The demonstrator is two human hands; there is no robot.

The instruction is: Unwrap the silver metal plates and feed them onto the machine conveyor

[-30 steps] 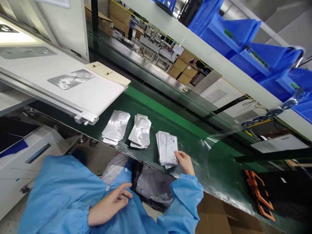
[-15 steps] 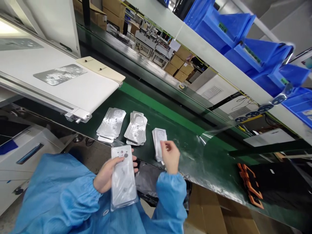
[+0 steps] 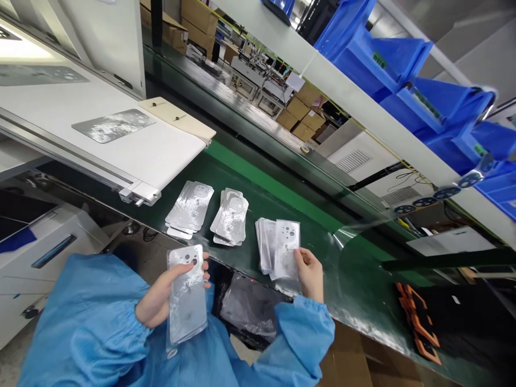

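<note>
My left hand is wrapped round a silvery phone back cover with camera holes and a clear film, in front of my body. The thumb lies by the camera holes; whether several are stacked there I cannot tell. At the table, my right hand pinches the right edge of another phone back cover. That cover overlaps the right side of a stack of film-wrapped covers. To the left lie two fanned stacks of shiny phone covers, a middle stack and a left stack.
A white conveyor belt carrying a flat silvery cover ends above the green table. Blue bins hang on a rail at upper right. Orange frames lie at right. A black bag sits below the table edge.
My right hand has moved right and now pinches a cover out to the right of the stack. My left hand and its cover have shifted slightly left. The view has shifted a little.
</note>
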